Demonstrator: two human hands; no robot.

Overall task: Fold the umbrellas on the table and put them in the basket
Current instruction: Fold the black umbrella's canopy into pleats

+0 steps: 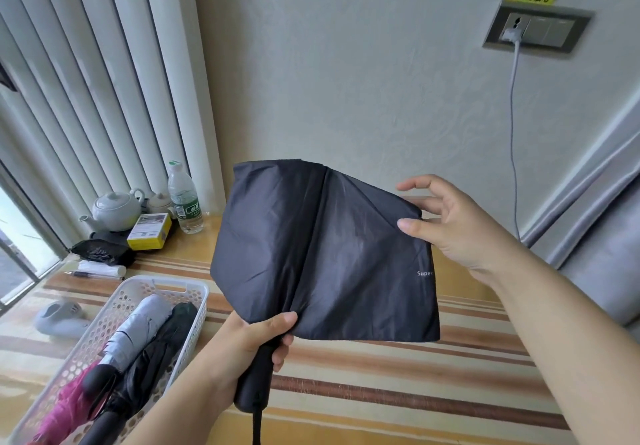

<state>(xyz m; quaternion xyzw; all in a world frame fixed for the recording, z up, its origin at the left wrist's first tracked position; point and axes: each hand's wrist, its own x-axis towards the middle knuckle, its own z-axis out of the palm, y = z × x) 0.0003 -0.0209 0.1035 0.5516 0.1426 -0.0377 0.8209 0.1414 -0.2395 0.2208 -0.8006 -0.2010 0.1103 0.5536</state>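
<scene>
Nearest the camera, the left hand is gripping a black umbrella by its handle, its fingers curling tightly round the top of the handle while the thumb is pressing on the gathered cloth just above. The umbrella is being held up in the air over the desk, its dark canopy hanging loose and spread, with small white lettering showing near its right edge. At the near left, a white perforated basket is sitting on the desk's striped cloth, holding three folded umbrellas lying side by side: a pink umbrella at the near end, a grey umbrella beside it and a black folded umbrella to the right of that. Farther up and to the right, the right hand is holding the canopy's right edge, the thumb lying on the front of the cloth and the other fingers lying loosely spread at its far side; whether they are pressing the cloth cannot be told. Left of the basket a pale rounded object is lying on the desk. Toward the far left corner are standing a white teapot, a yellow box and a clear water bottle, in front of pale curtains. On the far wall, a cable is hanging from a socket panel.
</scene>
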